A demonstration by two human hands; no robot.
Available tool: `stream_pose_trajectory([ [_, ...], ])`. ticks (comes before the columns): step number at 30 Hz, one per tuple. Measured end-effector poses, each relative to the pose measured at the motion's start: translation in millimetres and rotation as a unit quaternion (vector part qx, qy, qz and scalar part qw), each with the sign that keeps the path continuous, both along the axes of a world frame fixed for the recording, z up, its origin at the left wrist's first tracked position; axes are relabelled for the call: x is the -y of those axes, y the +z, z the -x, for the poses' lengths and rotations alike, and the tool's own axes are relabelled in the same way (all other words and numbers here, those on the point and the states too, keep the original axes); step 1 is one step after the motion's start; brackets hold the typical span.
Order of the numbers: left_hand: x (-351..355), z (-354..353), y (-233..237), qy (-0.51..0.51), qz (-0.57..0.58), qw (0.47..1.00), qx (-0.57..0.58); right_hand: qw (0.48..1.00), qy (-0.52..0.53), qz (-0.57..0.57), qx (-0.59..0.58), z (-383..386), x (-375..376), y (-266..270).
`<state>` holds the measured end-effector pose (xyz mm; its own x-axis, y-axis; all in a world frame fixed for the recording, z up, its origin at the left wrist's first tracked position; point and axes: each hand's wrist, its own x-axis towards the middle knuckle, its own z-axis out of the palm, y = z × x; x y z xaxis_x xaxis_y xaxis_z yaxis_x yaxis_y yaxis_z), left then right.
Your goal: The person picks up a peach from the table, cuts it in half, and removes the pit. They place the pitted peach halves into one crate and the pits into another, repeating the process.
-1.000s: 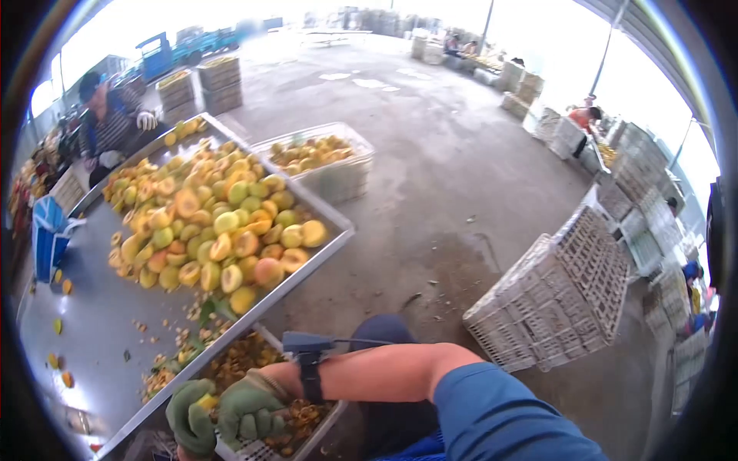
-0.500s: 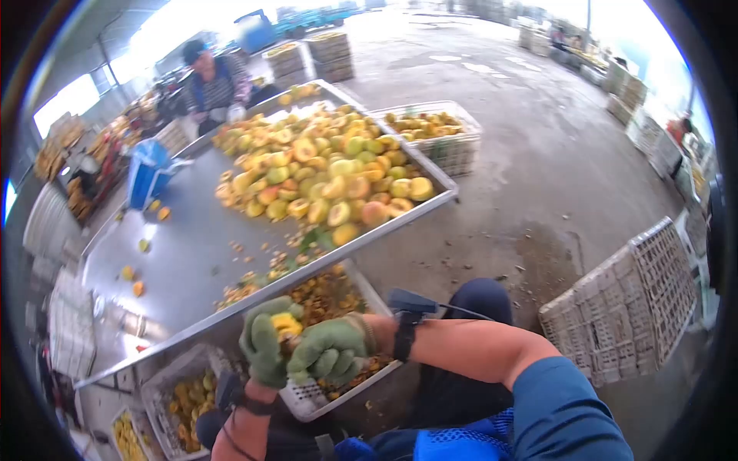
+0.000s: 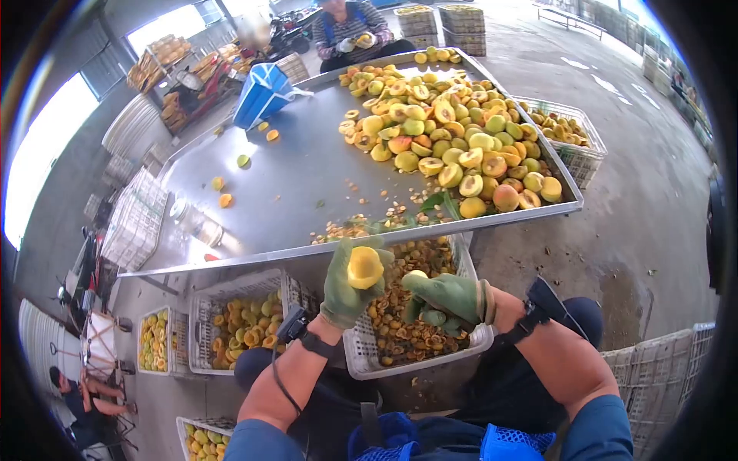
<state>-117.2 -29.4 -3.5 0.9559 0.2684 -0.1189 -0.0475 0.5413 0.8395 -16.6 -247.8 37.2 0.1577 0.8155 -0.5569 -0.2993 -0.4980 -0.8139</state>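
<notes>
Both my hands wear green gloves and are above a white plastic crate [image 3: 361, 361] of small brown and orange fruit scraps and pits, between my knees. My left hand [image 3: 344, 288] is closed around a yellow peach [image 3: 364, 267], its cut or smooth face turned up. To its right, my right hand [image 3: 446, 298] has curled fingers. A small pale-yellow bit shows at its fingertips; what it holds is not clear. Beyond them, a metal table [image 3: 284, 192] carries a heap of halved and whole peaches [image 3: 453, 131], with loose pits and leaves along the near edge.
A blue bag [image 3: 261, 96], a clear jar [image 3: 196, 223] and stray fruit lie on the table. Crates of peaches [image 3: 192, 330] stand at left, another crate [image 3: 580, 157] at right. Across the table sits a person [image 3: 350, 34] holding fruit. Stacked crates [image 3: 661, 376] are at lower right.
My hands, close together before, have moved apart, the right one away to the right. The peach in my left hand now shows more fully. The view has turned left.
</notes>
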Motion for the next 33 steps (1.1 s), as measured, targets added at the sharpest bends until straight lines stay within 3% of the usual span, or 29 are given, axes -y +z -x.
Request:
stream_pose_trajectory([
  [7, -16, 21, -5, -0.005, -0.028, 0.999, -0.021, 0.982, -0.023, 0.147, 0.121, 12, -15, -20],
  [9, -23, 34, -2, 0.012, -0.044, 0.998, -0.036, 0.976, 0.011, 0.084, 0.201, 16, -14, -31],
  [10, -29, 43, 1, 0.031, -0.127, 0.990, -0.050, 0.969, 0.025, 0.053, 0.239, 19, -15, -31],
  [12, -48, 66, 8, 0.061, -0.283, 0.954, -0.079, 0.976, 0.039, 0.034, 0.210, 24, -12, -31],
  [13, -62, 75, 10, 0.077, -0.316, 0.935, -0.144, 0.977, 0.038, 0.010, 0.209, 26, -9, -34],
  [14, -79, 86, 13, 0.091, -0.346, 0.911, -0.208, 0.977, 0.037, -0.012, 0.208, 27, -7, -37],
  [16, -114, 114, 26, 0.081, -0.646, 0.712, -0.262, 0.981, 0.034, -0.016, 0.189, 30, -9, -46],
  [18, -166, 144, 18, 0.012, -0.710, 0.562, -0.423, 0.976, 0.033, -0.037, 0.214, 29, -13, -66],
  [19, -194, 160, 7, 0.004, -0.711, 0.536, -0.456, 0.957, 0.065, -0.064, 0.274, 24, -15, -88],
  [22, -235, 186, -18, -0.001, -0.717, 0.467, -0.517, 0.909, 0.071, 0.086, 0.402, 26, -21, -72],
  [24, -235, 182, -25, 0.019, -0.738, 0.438, -0.514, 0.897, 0.073, 0.149, 0.409, 23, -21, -71],
  [27, -183, 143, -1, 0.030, -0.737, 0.543, -0.402, 0.867, 0.059, 0.220, 0.443, 24, -21, -63],
  [29, -163, 123, -10, 0.022, -0.726, 0.615, -0.306, 0.876, 0.056, 0.163, 0.450, 25, -13, -65],
  [31, -100, 99, 19, -0.029, -0.673, 0.707, -0.214, 0.881, 0.069, 0.137, 0.447, 24, -9, -68],
  [33, -67, 84, -1, -0.059, -0.629, 0.763, -0.137, 0.886, 0.038, 0.076, 0.456, 21, -3, -92],
])
